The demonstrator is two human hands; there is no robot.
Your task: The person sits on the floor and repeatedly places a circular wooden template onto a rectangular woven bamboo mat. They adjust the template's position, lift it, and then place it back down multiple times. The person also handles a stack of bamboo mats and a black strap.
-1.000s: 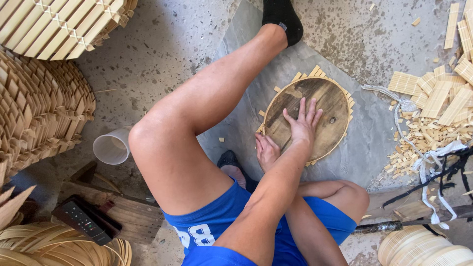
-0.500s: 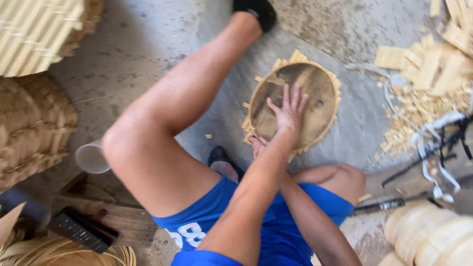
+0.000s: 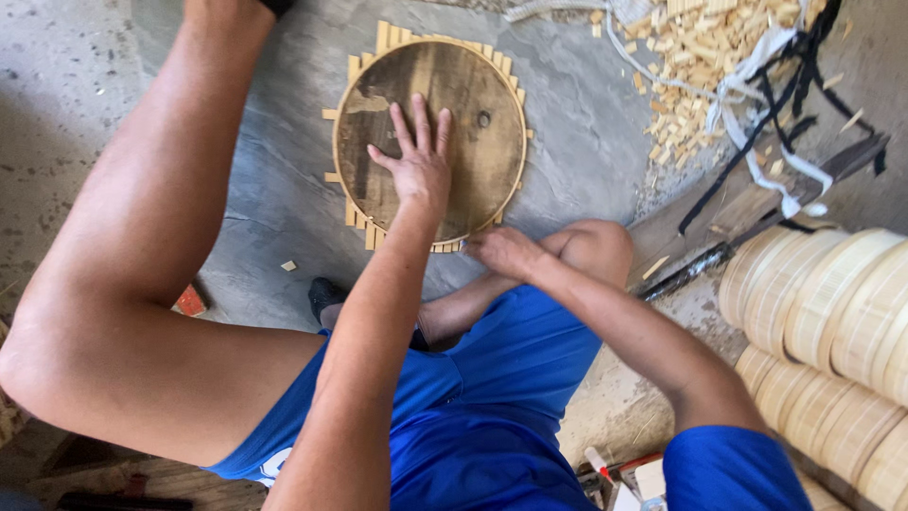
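A round dark wooden disc (image 3: 473, 104) lies on a layer of bamboo slats (image 3: 352, 213) whose ends stick out around its rim. My left hand (image 3: 416, 161) lies flat on the disc, palm down, fingers spread. My right hand (image 3: 506, 251) rests at the near edge of the slats, beside my bent right knee (image 3: 596, 246), with its fingers curled. I cannot see whether it grips anything. My left leg (image 3: 142, 237) stretches out to the left of the disc.
The disc lies on a grey sheet (image 3: 586, 123) on the floor. A heap of bamboo offcuts (image 3: 700, 57) and black and white straps (image 3: 757, 132) lie at the top right. Stacked round bamboo hoops (image 3: 832, 322) stand at the right, with a dark-handled tool (image 3: 695, 270) beside them.
The view has swung right, so the woven baskets on the left are out of sight. My left hand stays pressed on the disc and my right hand stays at its near edge.
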